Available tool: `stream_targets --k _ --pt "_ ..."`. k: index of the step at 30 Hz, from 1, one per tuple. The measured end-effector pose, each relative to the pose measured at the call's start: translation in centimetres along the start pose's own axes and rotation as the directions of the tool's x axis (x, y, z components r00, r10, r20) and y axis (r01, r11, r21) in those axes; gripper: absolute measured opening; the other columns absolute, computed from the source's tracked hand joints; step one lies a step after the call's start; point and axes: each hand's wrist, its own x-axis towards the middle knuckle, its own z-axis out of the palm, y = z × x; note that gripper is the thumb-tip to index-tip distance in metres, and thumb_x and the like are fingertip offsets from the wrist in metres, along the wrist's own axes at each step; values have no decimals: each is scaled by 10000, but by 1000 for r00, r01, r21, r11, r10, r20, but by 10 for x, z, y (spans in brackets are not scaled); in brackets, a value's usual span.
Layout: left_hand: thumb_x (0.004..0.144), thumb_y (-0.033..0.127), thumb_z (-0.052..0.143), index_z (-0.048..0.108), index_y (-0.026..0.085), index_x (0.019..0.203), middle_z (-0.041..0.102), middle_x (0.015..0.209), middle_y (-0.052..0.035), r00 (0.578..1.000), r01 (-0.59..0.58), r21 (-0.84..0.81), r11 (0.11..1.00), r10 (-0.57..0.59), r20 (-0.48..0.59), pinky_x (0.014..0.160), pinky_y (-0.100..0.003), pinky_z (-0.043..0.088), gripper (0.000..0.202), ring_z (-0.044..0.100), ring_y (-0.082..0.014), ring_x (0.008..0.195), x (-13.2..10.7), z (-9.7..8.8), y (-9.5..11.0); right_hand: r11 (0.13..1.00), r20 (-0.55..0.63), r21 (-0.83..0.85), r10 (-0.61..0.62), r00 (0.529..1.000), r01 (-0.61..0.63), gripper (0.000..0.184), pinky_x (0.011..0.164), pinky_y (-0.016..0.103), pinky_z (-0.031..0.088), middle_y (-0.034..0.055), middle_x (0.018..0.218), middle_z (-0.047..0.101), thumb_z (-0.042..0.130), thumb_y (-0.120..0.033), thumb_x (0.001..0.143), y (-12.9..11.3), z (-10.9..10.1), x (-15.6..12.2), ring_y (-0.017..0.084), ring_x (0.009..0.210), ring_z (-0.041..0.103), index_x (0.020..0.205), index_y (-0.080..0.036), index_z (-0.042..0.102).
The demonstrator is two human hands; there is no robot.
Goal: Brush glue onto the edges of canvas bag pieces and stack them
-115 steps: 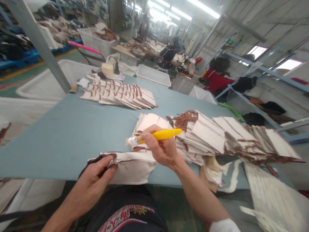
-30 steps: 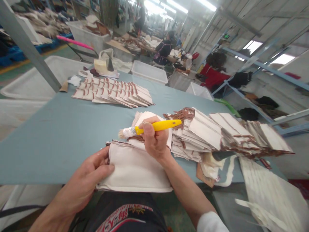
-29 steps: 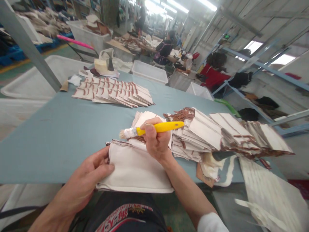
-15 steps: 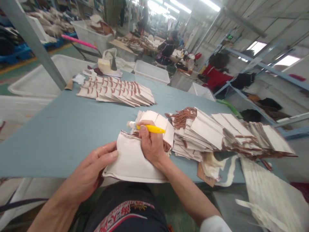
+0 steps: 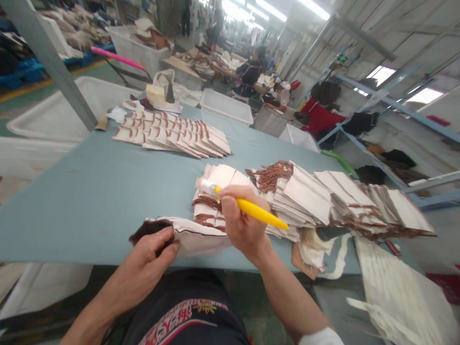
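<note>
My left hand [image 5: 154, 256] pinches the edge of a white fabric piece [image 5: 201, 239] with dark edging, lifted and tilted at the table's front edge; its dark underside shows at the left corner. In my right hand [image 5: 246, 223] is a yellow-handled brush [image 5: 260, 214], its pale bristles pointing left over a stack of white pieces [image 5: 226, 175] with brown edges. The fabric's right end passes behind my right hand, so I cannot tell whether that hand also touches it.
Fanned white pieces with brown edges [image 5: 172, 134] lie at the back left of the blue-green table [image 5: 89, 206]. More stacks [image 5: 305, 196] line the right side. White plastic bins [image 5: 226, 106] stand beyond the far edge. A person [image 5: 247, 72] sits in the background.
The fabric piece has been tipped up from lying flat, and my left hand now grips its upper edge. My right hand with the brush has moved right and slightly down, off the piece.
</note>
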Motion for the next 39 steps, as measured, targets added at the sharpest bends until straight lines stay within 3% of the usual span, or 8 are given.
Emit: stream_targets --k 4,9,16,22,28,33,37,39 --pt "941 362 592 748 214 904 775 889 -28 998 21 -2 1000 -21 -51 771 -266 545 218 696 -224 818 -2 6 -13 989 173 96 -130 976 115 173 690 233 616 32 832 810 542 -243 1091 -21 0 -15 143 706 772 999 -222 687" --pt "870 360 618 738 220 721 735 727 -23 995 63 -1 998 -63 -72 673 -284 527 237 645 -221 701 -5 7 -5 951 302 103 -309 902 291 166 591 233 555 -10 680 710 553 -216 1077 -24 12 -34 120 570 662 965 -200 673" --pt "821 405 758 820 215 903 803 838 -39 987 112 -100 989 -122 -102 756 -284 569 216 647 -234 733 -10 8 -5 871 400 175 -489 776 459 161 493 230 510 -71 571 581 784 -363 977 -24 2 -52 105 453 554 919 -233 709" --pt "813 363 707 776 194 1203 838 1071 -70 978 149 -87 985 -159 -134 897 -299 589 431 745 -276 904 -12 10 -9 972 136 187 -167 977 140 146 585 236 592 -13 688 737 551 -283 1081 -20 -1 -34 127 529 675 1003 -245 669" --pt "802 400 726 790 191 1038 841 1004 -87 982 160 -132 978 -171 -79 862 -319 600 322 738 -302 910 -8 12 -3 922 200 316 -296 934 224 157 647 174 617 -10 719 775 562 -236 1073 -22 9 -22 99 575 720 953 -226 662" --pt "856 349 651 789 186 1125 842 1050 -72 984 126 -44 991 -130 -118 834 -284 586 344 747 -273 889 -8 11 -9 979 139 200 -75 987 46 220 664 221 645 33 805 818 527 -257 1098 -19 2 -21 140 668 777 945 -230 683" --pt "869 384 678 807 186 1044 850 1024 -70 989 102 -40 994 -105 -105 807 -259 581 293 752 -261 870 -7 8 -11 943 213 287 -236 948 170 173 627 185 607 2 712 764 535 -225 1084 -26 5 -34 113 593 723 969 -214 664" --pt "856 392 714 816 194 1025 855 1044 -65 993 66 -52 996 -71 -98 845 -252 583 280 759 -260 893 -5 6 -9 931 239 342 -218 946 128 173 592 178 578 -11 682 733 542 -236 1086 -30 4 -38 102 558 683 965 -210 664"
